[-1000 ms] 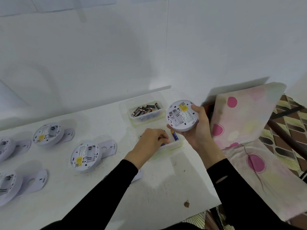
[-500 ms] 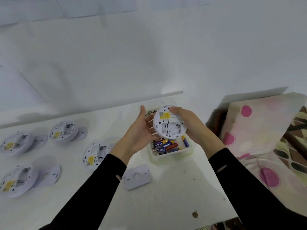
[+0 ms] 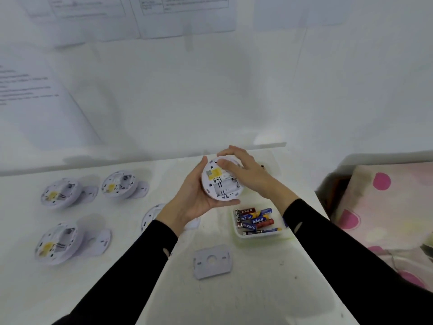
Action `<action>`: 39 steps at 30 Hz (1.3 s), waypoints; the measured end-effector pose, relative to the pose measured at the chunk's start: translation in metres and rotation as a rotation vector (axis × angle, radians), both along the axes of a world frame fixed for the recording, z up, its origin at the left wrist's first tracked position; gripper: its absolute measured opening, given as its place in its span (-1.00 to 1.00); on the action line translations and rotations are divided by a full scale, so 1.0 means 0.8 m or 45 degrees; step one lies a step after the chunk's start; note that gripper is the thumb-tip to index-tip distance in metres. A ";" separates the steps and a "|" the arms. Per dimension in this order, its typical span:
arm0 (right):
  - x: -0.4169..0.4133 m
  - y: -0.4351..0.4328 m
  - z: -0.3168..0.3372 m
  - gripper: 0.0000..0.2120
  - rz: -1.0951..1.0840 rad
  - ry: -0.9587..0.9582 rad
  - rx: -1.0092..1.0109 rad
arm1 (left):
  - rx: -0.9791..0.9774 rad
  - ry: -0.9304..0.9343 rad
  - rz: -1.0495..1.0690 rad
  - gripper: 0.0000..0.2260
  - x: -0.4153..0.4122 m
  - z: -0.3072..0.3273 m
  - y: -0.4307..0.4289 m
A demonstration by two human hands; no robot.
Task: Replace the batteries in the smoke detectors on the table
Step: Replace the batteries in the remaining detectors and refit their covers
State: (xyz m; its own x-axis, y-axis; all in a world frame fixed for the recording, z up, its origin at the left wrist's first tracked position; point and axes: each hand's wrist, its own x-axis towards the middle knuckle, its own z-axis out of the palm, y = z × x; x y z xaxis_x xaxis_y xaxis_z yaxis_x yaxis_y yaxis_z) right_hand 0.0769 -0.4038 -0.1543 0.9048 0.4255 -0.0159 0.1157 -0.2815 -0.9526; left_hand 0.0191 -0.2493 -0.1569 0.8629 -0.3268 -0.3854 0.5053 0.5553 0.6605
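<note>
A round white smoke detector is held above the table with its back toward me, showing a yellow label and an open battery bay. My left hand cups it from below and the left, fingers curled round its rim. My right hand lies over its upper right part, thumb on the back face; whether it pinches a battery is hidden. Below the right wrist, a clear tray holds several blue and red batteries.
Three opened detectors lie back-up at the left with cover plates beside them. Another detector is half hidden behind my left wrist. A loose grey mounting plate lies near the front. A pink-dotted cushion is at the right.
My left hand left the battery tray and came up to cup the detector. The detector passed toward the left hand, and my right hand shifted onto its top.
</note>
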 end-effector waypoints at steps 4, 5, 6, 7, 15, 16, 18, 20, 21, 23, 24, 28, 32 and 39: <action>0.022 -0.014 -0.001 -0.74 -0.236 0.106 0.225 | -0.066 0.051 0.185 -0.51 0.003 -0.005 0.018; 0.030 -0.023 -0.003 -0.77 -0.301 0.118 0.245 | -0.082 0.060 0.220 -0.51 0.004 -0.006 0.025; 0.039 -0.032 -0.008 -0.81 -0.352 0.122 0.226 | -0.097 0.068 0.252 -0.49 0.005 -0.007 0.032; 0.045 -0.040 -0.013 -0.85 -0.376 0.124 0.183 | -0.105 0.069 0.288 -0.46 0.006 -0.008 0.039; 0.090 -0.030 -0.039 -0.82 -0.120 -0.125 -0.636 | -0.127 0.058 0.423 -0.36 0.017 -0.013 0.068; 0.095 -0.023 -0.040 -0.81 -0.071 -0.167 -0.720 | -0.125 0.064 0.421 -0.37 0.017 -0.013 0.068; 0.102 -0.011 -0.042 -0.78 0.061 -0.244 -0.903 | -0.111 0.078 0.417 -0.39 0.020 -0.015 0.068; 0.109 -0.003 -0.045 -0.77 0.169 -0.305 -1.061 | -0.101 0.092 0.414 -0.42 0.020 -0.016 0.067; 0.112 0.000 -0.047 -0.76 0.206 -0.327 -1.133 | -0.100 0.095 0.411 -0.44 0.020 -0.016 0.067; 0.116 0.002 -0.048 -0.73 0.286 -0.387 -1.287 | -0.100 0.095 0.404 -0.45 0.019 -0.016 0.068; 0.118 0.002 -0.048 -0.71 0.334 -0.433 -1.363 | -0.102 0.094 0.401 -0.44 0.018 -0.016 0.069; 0.119 0.002 -0.048 -0.72 0.483 -0.637 -1.548 | -0.095 0.095 0.405 -0.46 0.017 -0.013 0.068; 0.117 -0.001 -0.059 -0.77 0.514 -0.926 -1.578 | -0.082 0.119 0.418 -0.47 0.016 -0.015 0.066; 0.111 -0.012 -0.051 -0.83 0.395 -0.859 -1.268 | -0.088 0.123 0.444 -0.46 0.015 -0.020 0.073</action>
State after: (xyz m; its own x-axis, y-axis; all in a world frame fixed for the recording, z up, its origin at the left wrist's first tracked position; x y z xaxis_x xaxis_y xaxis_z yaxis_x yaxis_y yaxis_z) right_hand 0.1660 -0.4134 -0.1948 0.7211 0.6924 -0.0256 0.6900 -0.7210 -0.0641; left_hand 0.0310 -0.1909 -0.1727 0.8876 -0.0477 -0.4581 0.3361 0.7470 0.5735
